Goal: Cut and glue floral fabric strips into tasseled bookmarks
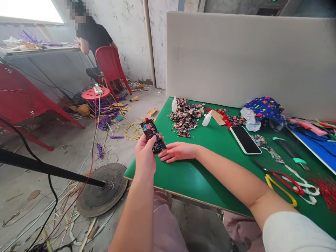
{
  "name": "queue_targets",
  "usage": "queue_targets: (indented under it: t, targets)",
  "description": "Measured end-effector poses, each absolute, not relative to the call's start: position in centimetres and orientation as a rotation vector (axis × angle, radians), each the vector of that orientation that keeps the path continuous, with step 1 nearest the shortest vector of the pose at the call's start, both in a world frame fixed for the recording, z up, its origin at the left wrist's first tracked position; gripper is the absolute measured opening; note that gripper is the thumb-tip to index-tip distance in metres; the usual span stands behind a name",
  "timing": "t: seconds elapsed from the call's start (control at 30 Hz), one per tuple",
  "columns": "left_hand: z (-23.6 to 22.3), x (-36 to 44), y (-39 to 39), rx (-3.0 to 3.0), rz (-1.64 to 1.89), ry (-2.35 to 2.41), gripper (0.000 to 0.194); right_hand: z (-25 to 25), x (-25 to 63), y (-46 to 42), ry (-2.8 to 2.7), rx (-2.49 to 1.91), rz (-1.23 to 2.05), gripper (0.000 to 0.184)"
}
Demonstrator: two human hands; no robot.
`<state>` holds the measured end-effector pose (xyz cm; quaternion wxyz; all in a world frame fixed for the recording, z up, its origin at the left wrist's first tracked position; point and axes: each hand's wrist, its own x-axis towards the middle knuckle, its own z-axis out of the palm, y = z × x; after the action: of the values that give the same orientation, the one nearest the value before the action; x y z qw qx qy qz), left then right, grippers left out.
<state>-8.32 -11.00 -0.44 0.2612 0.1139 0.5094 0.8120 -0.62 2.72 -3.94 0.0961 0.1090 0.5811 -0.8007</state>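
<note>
My left hand (145, 157) is closed around a small black floral fabric piece (153, 135) and holds it up over the left corner of the green table (199, 175). My right hand (177, 151) lies flat on the table just right of that piece, fingers stretched out toward it, holding nothing. Farther back on the table sits a pile of floral fabric scraps (186, 117) with a white glue bottle (174, 104) at its left and another white glue bottle (207, 118) at its right.
A phone (245, 139) lies face up mid-table, with red-and-yellow-handled scissors (282, 182), a teal-ended tool (289, 150) and blue patterned cloth (265, 108) to the right. A white board (249, 56) backs the table. On the floor: a round stand base (101, 189), cables, red stool (95, 93). Another person (93, 38) sits by a red chair (111, 66).
</note>
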Motion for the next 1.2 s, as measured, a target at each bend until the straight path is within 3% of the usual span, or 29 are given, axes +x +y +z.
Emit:
queue_targets:
  t: [0.17, 0.33, 0.57, 0.77, 0.87, 0.9, 1.2]
  targets:
    - [0.1, -7.2, -10.2, 0.337, 2.072, 1.318, 0.027, -2.7, 3.1, 8.1, 2.068, 0.517, -2.448, 0.028]
    - [0.5, -6.1, -9.2, 0.338, 1.981, 1.247, 0.027, -1.9, 8.0, 10.7, 2.064, 0.521, -2.065, 0.032]
    - [1.3, -4.0, -7.4, 0.360, 1.867, 1.148, 0.033, -2.8, 5.6, 11.5, 2.663, 0.871, -1.923, 0.034]
    - [2.0, -2.4, -6.8, 0.580, 1.833, 1.140, 0.028, -0.3, 19.6, 9.9, 2.981, 1.220, -1.255, 0.032]
    - [2.4, -1.3, -6.4, 0.626, 1.822, 1.148, 0.027, -1.5, 28.7, 9.5, 2.970, 1.503, -0.455, 0.040]
    - [2.6, -0.9, -6.3, 0.637, 1.819, 1.152, 0.028, -2.2, 31.0, 9.4, 2.903, 1.508, -0.349, 0.042]
    - [3.1, 1.2, -4.9, 0.713, 1.757, 1.029, 0.022, -5.2, 36.6, 9.2, 2.799, 1.602, -0.280, 0.046]
